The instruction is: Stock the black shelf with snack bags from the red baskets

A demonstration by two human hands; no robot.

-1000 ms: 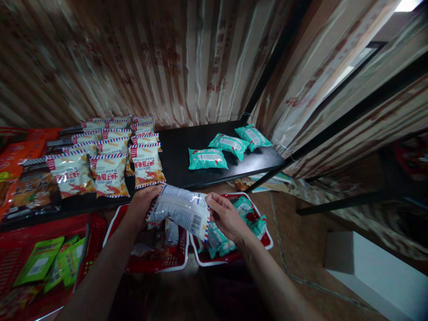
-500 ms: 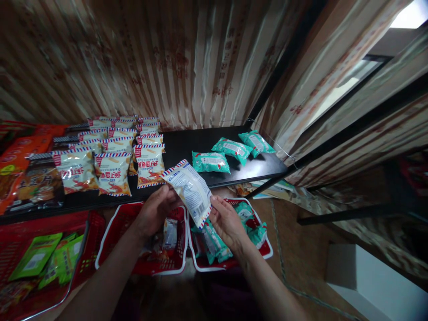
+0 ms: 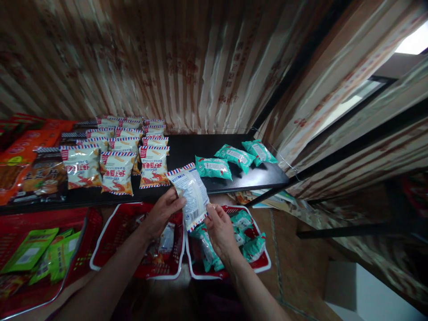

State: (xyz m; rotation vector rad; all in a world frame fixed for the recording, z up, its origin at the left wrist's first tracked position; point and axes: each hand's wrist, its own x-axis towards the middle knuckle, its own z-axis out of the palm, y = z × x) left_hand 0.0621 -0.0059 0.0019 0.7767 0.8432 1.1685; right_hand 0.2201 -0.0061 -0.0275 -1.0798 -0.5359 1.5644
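Both my hands hold one white snack packet (image 3: 191,195) with a red-and-blue striped border, back side towards me, above the front edge of a black shelf (image 3: 187,151). My left hand (image 3: 162,211) pinches its left edge. My right hand (image 3: 218,226) grips its lower right corner. Rows of the same striped packets (image 3: 117,154) lie on the shelf to the left. Three teal packets (image 3: 234,158) lie on the shelf to the right.
Below the shelf stand red baskets: one (image 3: 107,232) with a few striped packets, one (image 3: 261,263) with teal packets, one (image 3: 13,223) at far left with green packets. Orange and dark packets (image 3: 30,165) fill the shelf's left end. Striped curtains hang behind and right.
The packet rose from lying flat over the baskets to standing nearly upright at the shelf edge; both hands moved up with it.
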